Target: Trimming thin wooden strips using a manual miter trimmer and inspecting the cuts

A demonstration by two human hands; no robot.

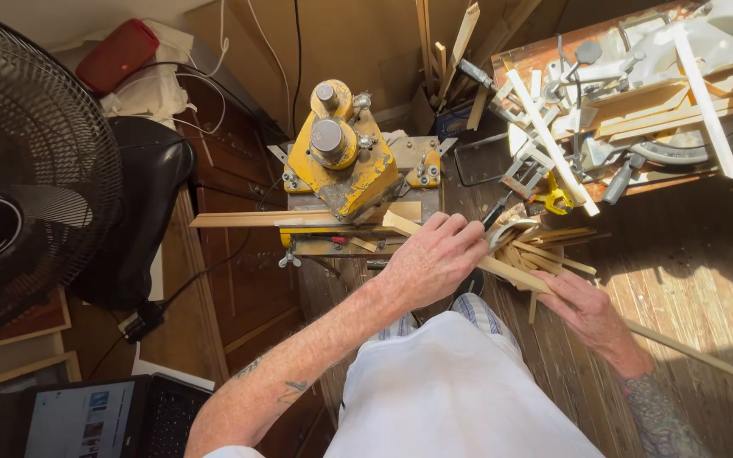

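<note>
Two hands work one long wooden strip [502, 270] that runs from the yellow machine [345, 165] on its small bench [409, 157] down to the right, across the plank floor [706, 254]. The left hand [434, 259] lies on the strip just beside the machine, fingers [460, 231] curled together over it. The right hand [583, 305] is farther right, its fingers closed on the same strip. A second strip [239, 220] sticks out left of the machine. Between the hands a heap of offcuts [545, 250] crowds the strip (it partly hides a dark tool handle). Far right, a cluttered saw bench [638, 76] carries white battens [553, 144]. A black fan [27, 170] fills the left edge, a laptop [103, 416] sits near left.
</note>
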